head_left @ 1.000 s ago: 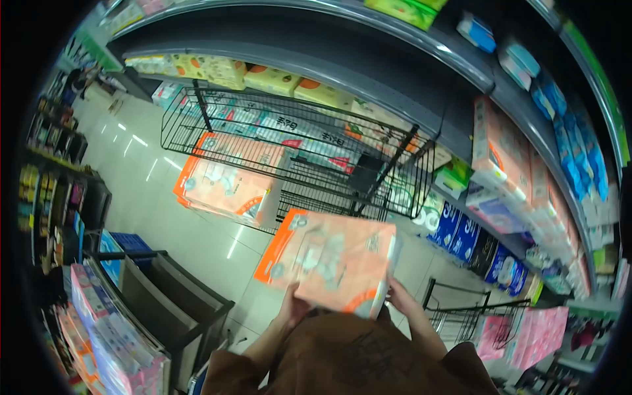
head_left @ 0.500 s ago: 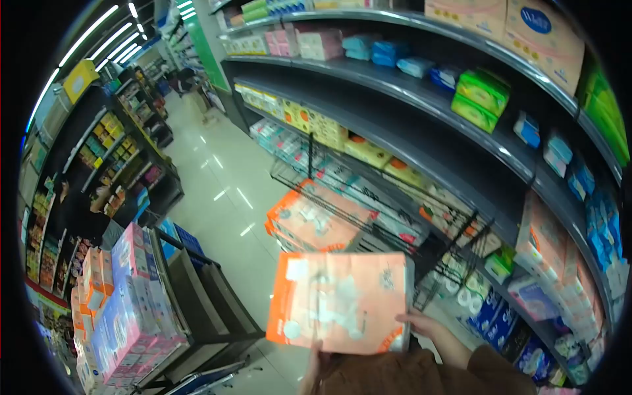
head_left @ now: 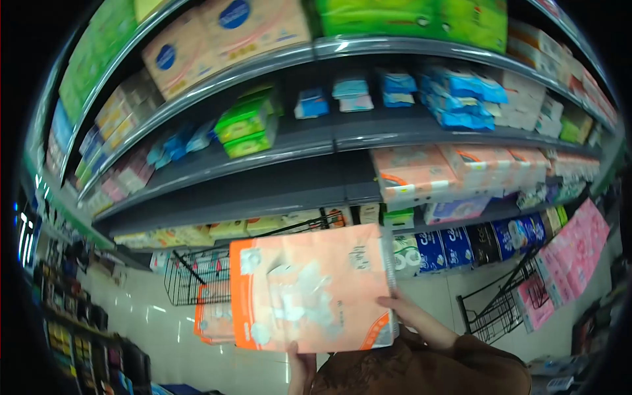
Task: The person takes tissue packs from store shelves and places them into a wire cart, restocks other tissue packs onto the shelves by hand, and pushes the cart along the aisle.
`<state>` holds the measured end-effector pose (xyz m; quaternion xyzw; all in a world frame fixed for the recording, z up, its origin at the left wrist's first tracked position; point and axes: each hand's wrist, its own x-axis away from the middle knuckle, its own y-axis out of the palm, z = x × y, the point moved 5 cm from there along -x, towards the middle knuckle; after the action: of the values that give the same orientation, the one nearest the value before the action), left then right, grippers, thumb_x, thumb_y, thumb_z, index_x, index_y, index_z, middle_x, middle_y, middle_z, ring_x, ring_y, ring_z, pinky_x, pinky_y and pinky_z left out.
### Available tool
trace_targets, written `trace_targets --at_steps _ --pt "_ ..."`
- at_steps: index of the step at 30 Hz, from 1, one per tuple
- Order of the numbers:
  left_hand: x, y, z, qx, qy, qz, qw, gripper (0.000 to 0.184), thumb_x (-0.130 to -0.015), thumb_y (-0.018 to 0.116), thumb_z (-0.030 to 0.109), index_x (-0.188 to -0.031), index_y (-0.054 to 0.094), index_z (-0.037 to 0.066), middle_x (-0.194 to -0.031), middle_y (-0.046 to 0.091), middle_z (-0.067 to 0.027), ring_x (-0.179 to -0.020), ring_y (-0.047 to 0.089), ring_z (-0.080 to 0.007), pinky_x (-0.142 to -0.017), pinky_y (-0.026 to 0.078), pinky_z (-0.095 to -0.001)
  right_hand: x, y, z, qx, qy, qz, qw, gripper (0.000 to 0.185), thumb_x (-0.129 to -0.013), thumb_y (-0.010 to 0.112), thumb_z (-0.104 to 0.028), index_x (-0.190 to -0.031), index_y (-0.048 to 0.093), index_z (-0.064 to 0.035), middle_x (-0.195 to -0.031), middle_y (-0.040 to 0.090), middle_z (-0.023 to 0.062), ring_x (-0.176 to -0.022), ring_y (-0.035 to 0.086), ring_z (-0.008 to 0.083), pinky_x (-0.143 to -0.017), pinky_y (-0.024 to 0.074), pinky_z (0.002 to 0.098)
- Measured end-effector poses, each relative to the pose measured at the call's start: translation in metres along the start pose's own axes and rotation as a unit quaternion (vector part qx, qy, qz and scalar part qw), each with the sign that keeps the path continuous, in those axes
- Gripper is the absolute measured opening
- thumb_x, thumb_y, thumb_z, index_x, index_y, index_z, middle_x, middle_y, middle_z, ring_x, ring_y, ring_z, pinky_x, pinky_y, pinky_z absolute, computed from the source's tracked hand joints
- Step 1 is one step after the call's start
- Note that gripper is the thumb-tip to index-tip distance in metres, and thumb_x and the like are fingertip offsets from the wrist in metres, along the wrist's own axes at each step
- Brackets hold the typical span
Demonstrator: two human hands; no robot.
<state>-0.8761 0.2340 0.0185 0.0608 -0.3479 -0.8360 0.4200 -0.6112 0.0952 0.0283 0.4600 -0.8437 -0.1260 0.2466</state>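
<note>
A large peach-and-orange pack of tissues (head_left: 316, 283) in shiny plastic is held up flat in front of my body. My left hand (head_left: 301, 365) grips its lower edge, with the thumb showing on top. At the right edge, my right hand (head_left: 415, 319) is closed round the side, its other fingers hidden under the pack. Packs of the same peach colour (head_left: 421, 174) lie stacked on the shelf ahead to the right. Below and to the left, another orange pack (head_left: 214, 316) sits low near the floor, partly covered by the held one.
Dark curved-looking shelves (head_left: 263, 187) span the view, with green packs (head_left: 247, 125) and blue packs (head_left: 461, 99) on them. A black wire basket (head_left: 191, 280) juts out at left; another wire rack (head_left: 500, 309) with pink packs (head_left: 573, 253) stands at right. Tiled floor (head_left: 145, 309) runs below.
The view has swung right from the aisle to face the shelves. The pack stays in both hands. The peach stacks now appear ahead and the left display stand has left the view.
</note>
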Motion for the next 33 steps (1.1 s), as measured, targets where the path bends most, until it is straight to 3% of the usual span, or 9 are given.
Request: trace_targets --at_steps 10,14,17,21,24,27,29,31,33 --pt "-0.125 0.184 -0.136 -0.044 -0.252 -0.193 0.947 0.054 -0.098 0.048 0.035 -0.139 0.042 0.0 -0.141 0.051 -0.011 -0.13 0.048 -0.0256 -0.112 0.034 -0.0437 0.092 -0.176 -0.08 -0.125 -0.247 0.322 0.905 0.057 -0.086 0.06 -0.02 -0.134 0.043 0.0057 -0.121 0.058 0.0184 -0.106 0.062 0.0246 -0.09 0.0524 0.0373" --pt "-0.163 0.257 -0.162 -0.08 -0.222 -0.25 0.939 0.062 -0.099 0.048 0.043 -0.147 0.034 0.007 -0.148 0.043 -0.0093 -0.132 0.045 -0.0262 -0.108 0.038 -0.0462 0.091 -0.218 -0.085 -0.214 -0.293 0.333 0.87 0.056 -0.089 0.061 -0.025 -0.134 0.042 0.0029 -0.121 0.057 0.0179 -0.108 0.061 0.0275 -0.093 0.0512 0.0404" --pt "-0.217 0.292 -0.165 -0.1 -0.127 -0.294 0.942 0.062 -0.1 0.049 0.042 -0.147 0.033 0.006 -0.15 0.04 -0.0097 -0.135 0.042 -0.0256 -0.11 0.036 -0.0446 0.063 -0.206 -0.082 -0.317 -0.289 0.376 0.821 0.051 -0.095 0.059 -0.026 -0.135 0.039 -0.0009 -0.123 0.051 0.012 -0.111 0.054 0.0215 -0.093 0.0472 0.0382" --pt "-0.266 0.332 -0.133 -0.183 0.057 -0.225 0.955 0.055 -0.102 0.051 0.028 -0.148 0.032 0.002 -0.15 0.041 -0.0101 -0.139 0.038 -0.0212 -0.114 0.033 -0.036 -0.014 -0.175 -0.063 -0.22 -0.249 0.26 0.907 0.039 -0.097 0.059 -0.022 -0.127 0.038 -0.0097 -0.111 0.046 0.0036 -0.095 0.048 0.0127 -0.077 0.0448 0.0303" --pt "-0.258 0.316 -0.126 -0.114 0.007 -0.237 0.965 0.067 -0.1 0.052 0.037 -0.151 0.026 0.002 -0.153 0.036 -0.0118 -0.141 0.036 -0.0255 -0.116 0.026 -0.0418 -0.06 -0.169 -0.083 -0.154 -0.273 0.234 0.92 0.04 -0.095 0.062 -0.018 -0.125 0.036 -0.0145 -0.107 0.044 0.0001 -0.092 0.046 0.0099 -0.072 0.0427 0.0259" --pt "-0.214 0.239 -0.141 -0.188 -0.022 -0.189 0.964 0.058 -0.101 0.05 0.037 -0.144 0.036 0.001 -0.148 0.043 -0.013 -0.132 0.048 -0.0289 -0.111 0.036 -0.0448 -0.097 -0.17 -0.134 -0.159 -0.252 0.225 0.928 0.049 -0.092 0.068 -0.021 -0.126 0.034 -0.0133 -0.108 0.044 -0.0002 -0.088 0.045 0.0085 -0.068 0.0419 0.0236" --pt "-0.171 0.177 -0.155 -0.277 -0.061 -0.196 0.939 0.041 -0.102 0.051 0.03 -0.131 0.051 0.001 -0.139 0.051 -0.0138 -0.12 0.057 -0.0281 -0.102 0.046 -0.0415 -0.142 -0.184 -0.162 -0.179 -0.256 0.226 0.923 0.055 -0.089 0.073 -0.027 -0.123 0.034 -0.0088 -0.109 0.044 0.0015 -0.085 0.046 0.0082 -0.067 0.0426 0.0247" --pt "-0.127 0.111 -0.168 -0.314 -0.094 -0.149 0.933 0.034 -0.101 0.055 0.023 -0.128 0.056 0.002 -0.128 0.06 -0.0126 -0.115 0.061 -0.0243 -0.097 0.049 -0.0359 -0.205 -0.226 -0.158 -0.025 -0.253 0.333 0.908 0.061 -0.086 0.077 -0.033 -0.121 0.034 -0.0089 -0.104 0.049 0.0041 -0.095 0.05 0.014 -0.083 0.0469 0.0343" --pt "-0.084 0.021 -0.178 -0.484 -0.118 -0.042 0.866 0.031 -0.099 0.057 0.018 -0.126 0.058 0.003 -0.117 0.066 -0.0114 -0.108 0.063 -0.0199 -0.094 0.049 -0.0326 -0.237 -0.238 -0.171 -0.069 -0.216 0.336 0.914 0.063 -0.085 0.078 -0.034 -0.119 0.033 -0.0073 -0.107 0.048 0.0055 -0.097 0.05 0.0147 -0.082 0.0474 0.0337"
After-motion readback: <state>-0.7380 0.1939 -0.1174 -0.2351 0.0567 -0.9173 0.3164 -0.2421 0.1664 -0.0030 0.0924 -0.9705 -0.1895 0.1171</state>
